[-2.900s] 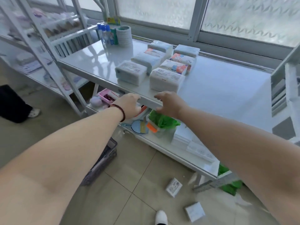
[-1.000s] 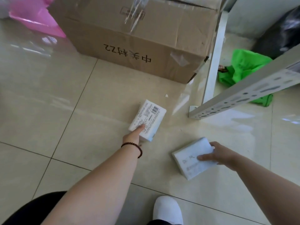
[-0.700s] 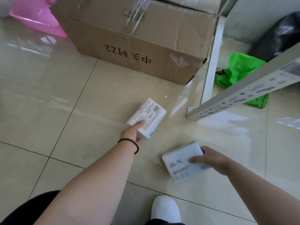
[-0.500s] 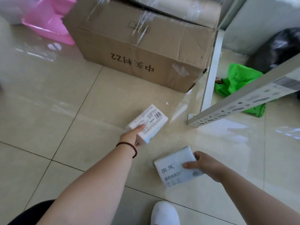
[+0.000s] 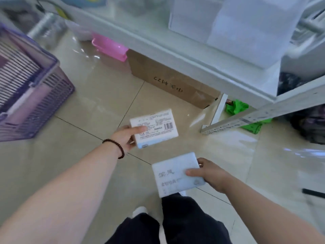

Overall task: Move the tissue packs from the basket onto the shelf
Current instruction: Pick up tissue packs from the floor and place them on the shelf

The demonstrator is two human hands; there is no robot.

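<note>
My left hand (image 5: 125, 136) grips a white tissue pack (image 5: 156, 127) with a barcode label, held off the tiled floor. My right hand (image 5: 209, 174) grips a second tissue pack (image 5: 173, 174), pale blue-white with printed characters, held above my legs. The purple slatted basket (image 5: 40, 101) stands on the floor at the left; what lies inside it is blurred. The white shelf (image 5: 175, 51) runs across the top of the view, its lower board above the floor.
A cardboard box (image 5: 168, 81) and a pink tray (image 5: 110, 47) sit under the shelf. A perforated white metal bar (image 5: 255, 118) leans at the right over a green bag (image 5: 236, 107). A dark bag (image 5: 309, 122) lies at far right.
Both hands picked the two tissue packs up off the floor and lifted them. The view has risen, bringing the basket and shelf edge into sight.
</note>
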